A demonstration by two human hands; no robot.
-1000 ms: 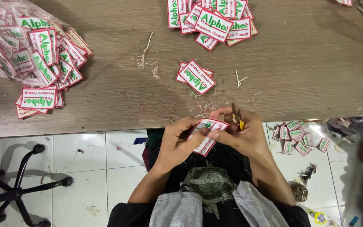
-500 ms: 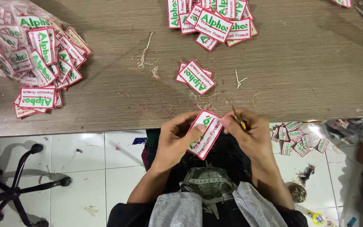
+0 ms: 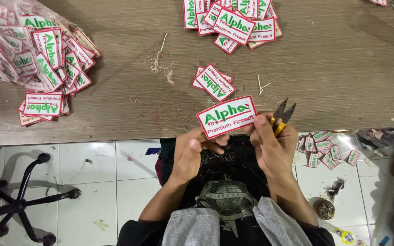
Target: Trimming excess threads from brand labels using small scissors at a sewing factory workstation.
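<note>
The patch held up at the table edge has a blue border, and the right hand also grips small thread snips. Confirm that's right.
Not quite. The head view shows the patch has a red border, not blue, around white cloth with green lettering. The rest holds: both hands hold it at the table edge, and the right hand also grips the small thread snips.

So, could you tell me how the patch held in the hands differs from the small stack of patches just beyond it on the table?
The held patch is a single piece, gripped at both ends by the left hand and right hand at the table edge; the small stack is several patches lying flat, untouched. The held patch's lettering faces the person upright; the stack's top patch is turned upside down and askew. Both are white rectangles with red borders and green lettering.
</note>
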